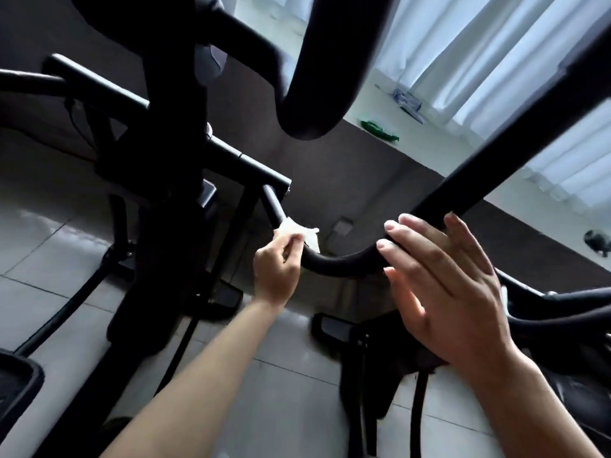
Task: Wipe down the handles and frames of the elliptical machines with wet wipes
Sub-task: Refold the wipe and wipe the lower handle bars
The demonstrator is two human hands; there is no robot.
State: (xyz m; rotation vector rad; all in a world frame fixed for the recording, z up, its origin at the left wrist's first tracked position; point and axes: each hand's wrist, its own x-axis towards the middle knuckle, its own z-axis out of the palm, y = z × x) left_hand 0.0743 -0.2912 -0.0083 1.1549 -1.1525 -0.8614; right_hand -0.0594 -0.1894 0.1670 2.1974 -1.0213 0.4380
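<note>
A black curved handlebar of the elliptical machine bends across the middle of the view and rises to the upper right. My left hand grips a crumpled white wet wipe and presses it round the bar just left of the bend. My right hand lies on the bar right of the bend, fingers nearly straight, fingertips over the top of it. The machine's thick black centre post stands at the left.
A second black handle loop hangs close above. Foot pedals and frame legs sit low on the grey tiled floor. A windowsill with a green object and white curtains runs along the upper right.
</note>
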